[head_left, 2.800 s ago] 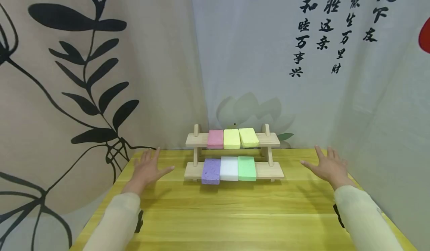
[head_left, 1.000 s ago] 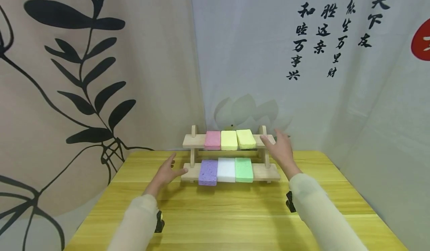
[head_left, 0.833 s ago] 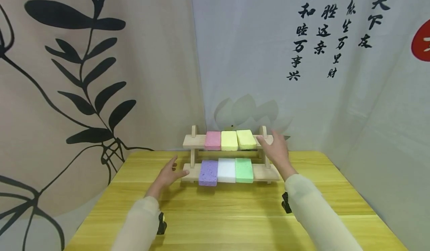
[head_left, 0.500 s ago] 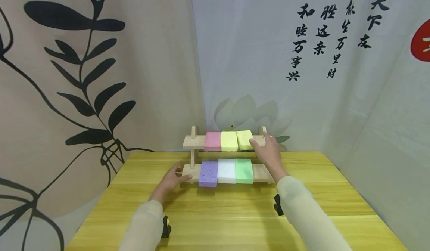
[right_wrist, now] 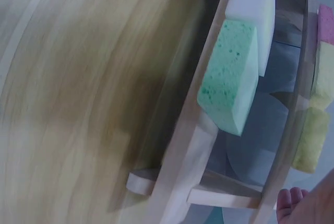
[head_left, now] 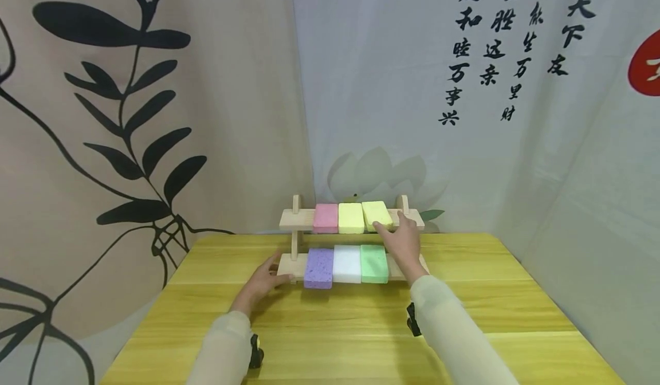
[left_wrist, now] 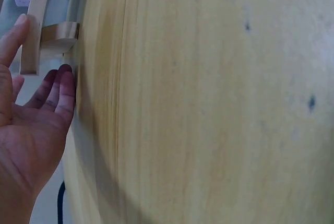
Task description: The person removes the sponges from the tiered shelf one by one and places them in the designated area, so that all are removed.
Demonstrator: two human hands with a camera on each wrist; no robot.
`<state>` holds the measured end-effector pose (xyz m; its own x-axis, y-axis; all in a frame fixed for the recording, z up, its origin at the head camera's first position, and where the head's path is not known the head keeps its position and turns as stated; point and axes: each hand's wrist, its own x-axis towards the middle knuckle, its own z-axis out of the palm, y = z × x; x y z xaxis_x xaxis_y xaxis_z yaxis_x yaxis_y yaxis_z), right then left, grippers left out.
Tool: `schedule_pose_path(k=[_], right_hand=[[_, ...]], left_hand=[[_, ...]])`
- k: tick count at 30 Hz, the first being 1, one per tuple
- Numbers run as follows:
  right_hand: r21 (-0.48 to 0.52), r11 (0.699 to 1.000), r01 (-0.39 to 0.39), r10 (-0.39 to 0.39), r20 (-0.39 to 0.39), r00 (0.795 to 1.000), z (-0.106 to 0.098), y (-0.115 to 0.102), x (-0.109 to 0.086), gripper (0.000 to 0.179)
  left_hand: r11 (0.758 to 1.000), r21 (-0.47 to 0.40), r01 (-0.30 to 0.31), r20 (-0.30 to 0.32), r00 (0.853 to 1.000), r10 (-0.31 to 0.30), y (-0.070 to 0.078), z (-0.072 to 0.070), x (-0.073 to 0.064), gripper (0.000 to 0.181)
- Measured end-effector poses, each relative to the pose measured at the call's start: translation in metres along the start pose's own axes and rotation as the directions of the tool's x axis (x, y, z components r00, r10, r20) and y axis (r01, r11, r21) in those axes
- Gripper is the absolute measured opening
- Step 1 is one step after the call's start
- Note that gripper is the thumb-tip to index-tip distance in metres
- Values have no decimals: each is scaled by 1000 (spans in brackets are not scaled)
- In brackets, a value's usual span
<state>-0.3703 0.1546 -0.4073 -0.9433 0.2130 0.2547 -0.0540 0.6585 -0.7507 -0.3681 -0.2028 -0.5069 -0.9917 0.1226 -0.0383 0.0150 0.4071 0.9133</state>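
A two-tier wooden rack point(head_left: 295, 219) stands at the back of the table. On its upper shelf lie a pink sponge point(head_left: 326, 219) and two yellow ones, the right yellow sponge point(head_left: 377, 215) slightly turned. A purple sponge point(head_left: 318, 268), a white sponge point(head_left: 348, 263) and a green sponge point(head_left: 374, 263) line the lower shelf. My right hand point(head_left: 404, 244) is at the right yellow sponge, thumb tip overlapping its front corner, fingers spread to its right. Around the lower shelf's left end, my left hand point(head_left: 260, 285) has its thumb at the front edge and loosely bent fingers behind, apart from the wood.
The yellowish wooden table point(head_left: 330, 327) extends in front of the rack. Behind it hangs a curtain point(head_left: 247, 116) with printed leaves and black characters. The rack's right upright point(head_left: 404, 203) rises beside my right fingers.
Both hands have come inward from the table's sides. The right hand has moved left and down to the right yellow sponge; the left hand has moved right to the lower shelf's end. The sponges stay put.
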Motion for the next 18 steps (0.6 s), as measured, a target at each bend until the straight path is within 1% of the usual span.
schedule_pose_path(k=[2,8,18], right_hand=[[-4,1000,-6,6,-4,1000,4,0,0,92],[28,999,-38,38,2,999,13,0,1,93],[28,998,-54,53,14,998,23,-1,3,92]], left_hand=[[1000,-4,-4,6,1000,4,-1,-1,0,89],[1000,-10,-6,6,1000,6,-4,-1,0,87],[1000,-3,-4,-1,1000,4,-4,1,-1,84]])
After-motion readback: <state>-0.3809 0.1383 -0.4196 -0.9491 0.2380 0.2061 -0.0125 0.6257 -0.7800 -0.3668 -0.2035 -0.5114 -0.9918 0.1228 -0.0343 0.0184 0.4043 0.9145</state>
